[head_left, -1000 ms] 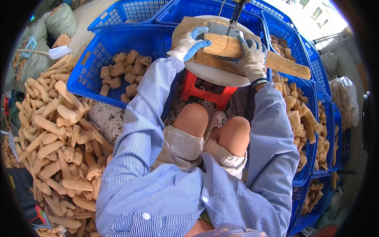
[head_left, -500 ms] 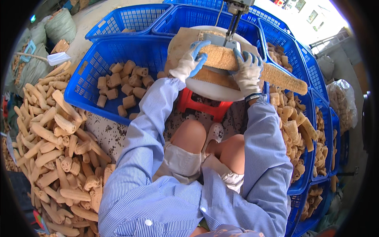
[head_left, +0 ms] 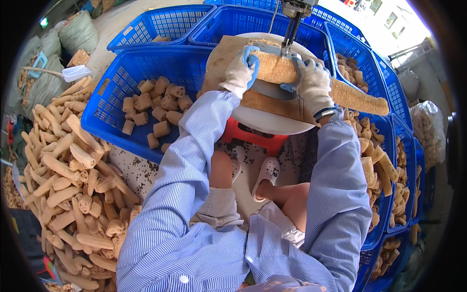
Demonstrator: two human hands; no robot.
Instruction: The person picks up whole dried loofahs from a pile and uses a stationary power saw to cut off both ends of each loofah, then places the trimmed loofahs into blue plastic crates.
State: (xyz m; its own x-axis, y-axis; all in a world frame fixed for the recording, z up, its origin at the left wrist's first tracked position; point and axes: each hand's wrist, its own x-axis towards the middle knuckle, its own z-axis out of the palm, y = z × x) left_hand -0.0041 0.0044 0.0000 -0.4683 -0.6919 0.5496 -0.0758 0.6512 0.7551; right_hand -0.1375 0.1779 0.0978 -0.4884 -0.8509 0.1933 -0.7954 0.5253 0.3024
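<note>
A long, dried tan loofah (head_left: 276, 67) lies across the round white work table (head_left: 272, 121) of a machine. My left hand (head_left: 241, 73), in a white glove with blue fingertips, grips its left end. My right hand (head_left: 313, 83), gloved the same way, is closed around the loofah farther right, and its tapered end sticks out past that hand. The machine's upright metal guide (head_left: 290, 31) comes down just behind the loofah, between my hands. Where the guide meets the loofah is partly hidden.
A blue basket (head_left: 104, 114) at the left holds short loofah pieces. A large heap of whole loofahs (head_left: 63, 180) lies beside it. More blue baskets (head_left: 384, 204) with loofah pieces line the right. A red stool (head_left: 253, 137) stands under the table.
Both my hands and the loofah have shifted slightly to the right. My legs have moved, and more of my shoes shows between them.
</note>
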